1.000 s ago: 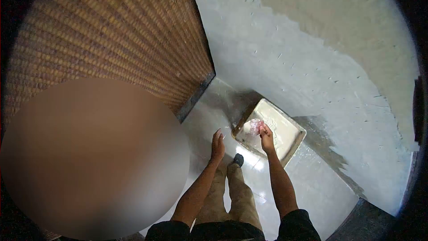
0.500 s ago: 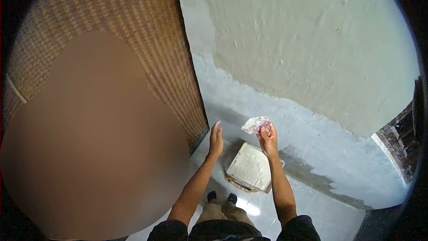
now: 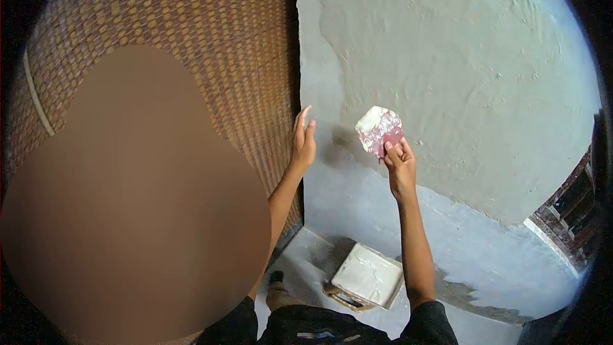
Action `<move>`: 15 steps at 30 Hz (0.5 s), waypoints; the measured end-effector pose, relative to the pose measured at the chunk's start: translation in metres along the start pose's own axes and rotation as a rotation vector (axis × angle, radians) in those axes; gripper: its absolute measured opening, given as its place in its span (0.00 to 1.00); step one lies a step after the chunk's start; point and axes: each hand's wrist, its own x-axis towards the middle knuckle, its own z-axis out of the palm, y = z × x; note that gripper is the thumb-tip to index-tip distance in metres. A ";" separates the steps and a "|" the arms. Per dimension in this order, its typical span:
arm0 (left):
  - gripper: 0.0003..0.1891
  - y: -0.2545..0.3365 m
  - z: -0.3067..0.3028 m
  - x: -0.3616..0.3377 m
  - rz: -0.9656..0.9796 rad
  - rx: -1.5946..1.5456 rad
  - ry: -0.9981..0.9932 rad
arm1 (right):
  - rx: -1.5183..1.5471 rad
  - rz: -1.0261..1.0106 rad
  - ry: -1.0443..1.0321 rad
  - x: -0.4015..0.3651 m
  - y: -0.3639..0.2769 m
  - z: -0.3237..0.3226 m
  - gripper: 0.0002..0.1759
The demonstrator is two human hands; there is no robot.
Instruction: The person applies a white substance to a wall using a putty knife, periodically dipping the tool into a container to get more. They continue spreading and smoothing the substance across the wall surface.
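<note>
My right hand [image 3: 401, 165] grips a small flat pink putty spreader [image 3: 381, 130], its upper part coated in whitish paste. The spreader overlaps the wall [image 3: 440, 76], over the lower left of a wide greenish-beige damp-looking coat. Fingers stretched and thumb apart, my left hand [image 3: 304, 137] is raised near the wall's left edge, beside the woven panel [image 3: 255, 57], with nothing in it. Below both hands, a pale square tray [image 3: 377, 268] of paste rests on a low stand [image 3: 348, 297].
Bare grey wall shows below the coat, and a darker wet-looking patch [image 3: 460, 291] lies low on it. Dark slatted openings [image 3: 571, 211] stand at the far right. A large blurred area hides much of the left. My foot [image 3: 276, 276] is on the pale floor [image 3: 290, 268].
Both hands have risen along the wall. The spreader has turned its flat face more toward view and now overlaps the coat. The view has shifted, with the tray lower in it.
</note>
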 end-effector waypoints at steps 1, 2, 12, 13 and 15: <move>0.23 -0.002 -0.005 0.018 0.035 -0.025 -0.004 | -0.036 -0.053 -0.027 0.010 0.001 0.014 0.17; 0.23 -0.012 -0.006 0.032 0.066 -0.049 -0.014 | -0.071 -0.103 -0.048 0.019 0.003 0.023 0.19; 0.26 -0.048 -0.021 0.162 0.254 -0.109 -0.089 | -0.361 -0.366 0.206 0.084 0.026 0.122 0.08; 0.27 -0.049 -0.020 0.170 0.273 -0.115 -0.083 | -0.430 -0.418 0.228 0.086 0.026 0.127 0.11; 0.27 -0.048 -0.017 0.183 0.293 -0.127 -0.080 | -0.513 -0.508 0.252 0.095 0.030 0.136 0.12</move>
